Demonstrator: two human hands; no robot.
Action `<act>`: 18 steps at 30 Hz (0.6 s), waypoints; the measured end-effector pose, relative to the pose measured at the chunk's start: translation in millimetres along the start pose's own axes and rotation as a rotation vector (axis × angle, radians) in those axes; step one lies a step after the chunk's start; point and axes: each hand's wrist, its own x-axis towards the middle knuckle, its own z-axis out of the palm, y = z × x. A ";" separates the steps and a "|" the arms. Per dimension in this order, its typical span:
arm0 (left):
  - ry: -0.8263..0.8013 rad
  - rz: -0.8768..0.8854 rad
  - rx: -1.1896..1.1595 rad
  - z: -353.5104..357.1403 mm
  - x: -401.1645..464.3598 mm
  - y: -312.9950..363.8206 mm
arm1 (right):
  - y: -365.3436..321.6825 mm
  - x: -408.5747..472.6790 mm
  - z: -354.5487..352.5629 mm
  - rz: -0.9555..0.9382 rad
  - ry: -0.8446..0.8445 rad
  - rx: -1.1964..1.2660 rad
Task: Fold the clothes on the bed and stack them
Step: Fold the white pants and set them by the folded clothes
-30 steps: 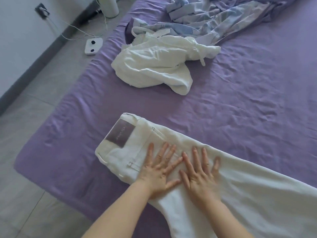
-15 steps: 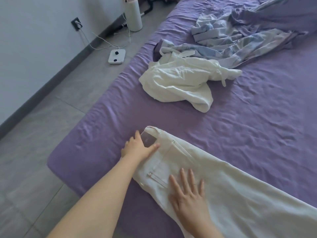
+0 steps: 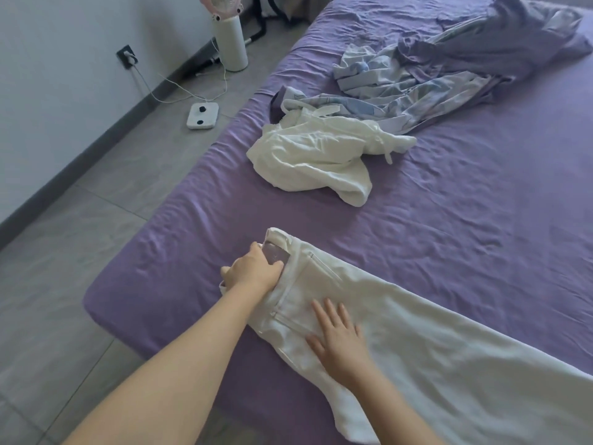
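White trousers (image 3: 433, 342) lie folded lengthwise on the purple bed (image 3: 481, 220), waistband toward the left edge, legs running off to the lower right. My left hand (image 3: 253, 271) grips the waistband beside its grey-purple label, fingers curled over the edge. My right hand (image 3: 340, 342) lies flat on the seat of the trousers, fingers spread and straight. A crumpled white garment (image 3: 314, 159) lies further up the bed. Behind it sits a rumpled blue-and-white garment (image 3: 417, 81).
The bed's left edge drops to a grey tiled floor (image 3: 80, 252). A white device with two dark knobs (image 3: 202, 115) lies on the floor, cabled to a wall socket (image 3: 127, 56). A white fan (image 3: 229, 33) stands by the wall. A purple cover (image 3: 513, 43) is bunched at the far right.
My left hand left the seat of the trousers, moved to the waistband and curled around its edge. My right hand stays flat on the fabric. The view has tilted upward.
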 end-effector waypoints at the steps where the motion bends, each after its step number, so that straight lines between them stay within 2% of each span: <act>1: -0.006 -0.007 -0.017 -2.0 -8.3 4.6 | -3.8 -1.9 -6.4 0.011 0.018 0.124; 4: -0.090 -0.007 -0.130 -7.3 -32.2 20.7 | -11.8 -12.3 -21.4 0.008 0.123 0.641; 6: -0.170 0.054 -0.172 -9.9 -49.2 32.9 | -17.0 -24.2 -33.9 0.040 0.162 0.998; 8: -0.263 0.147 -0.212 -7.7 -71.7 49.3 | -16.8 -35.8 -43.5 0.105 0.231 1.235; 10: -0.290 0.302 -0.238 2.8 -100.1 69.6 | -10.6 -46.3 -55.7 0.132 0.295 1.399; 14: -0.252 0.541 -0.262 35.5 -155.1 104.6 | 23.6 -71.3 -75.3 0.105 0.425 1.575; 16: -0.230 0.656 -0.191 54.3 -176.4 114.3 | 50.3 -86.0 -78.1 0.174 0.507 1.490; 18: -0.246 0.726 -0.145 75.3 -192.5 118.9 | 77.7 -98.8 -74.4 0.296 0.514 1.391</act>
